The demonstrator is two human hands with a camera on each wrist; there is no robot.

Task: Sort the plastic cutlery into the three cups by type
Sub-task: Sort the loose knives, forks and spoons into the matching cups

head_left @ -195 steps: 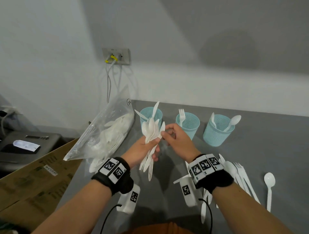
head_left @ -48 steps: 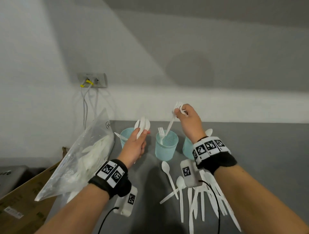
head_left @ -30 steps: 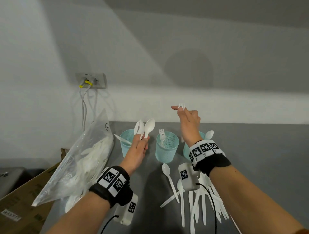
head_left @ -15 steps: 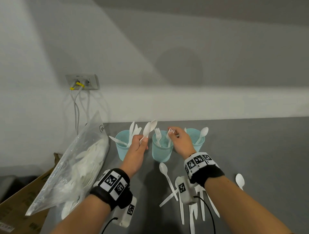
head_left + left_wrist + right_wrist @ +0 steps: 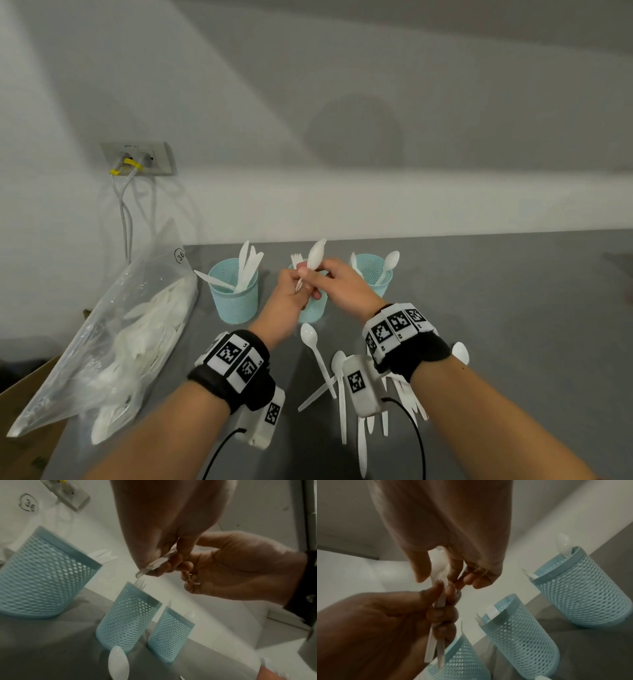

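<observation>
At frame centre, left hand (image 5: pixel 287 294) grips two white spoons (image 5: pixel 315 255) by the handles while right hand (image 5: pixel 337 286) pinches one to draw it off; next move, judged: carry it to the right-hand spoon cup (image 5: pixel 371 274) on the desk (image 5: pixel 513 325).

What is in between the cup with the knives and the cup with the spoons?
The middle cup, with forks in it, stands between the knife cup and the spoon cup. Both hands hide much of it in the head view; the wrist views show it whole.
</observation>
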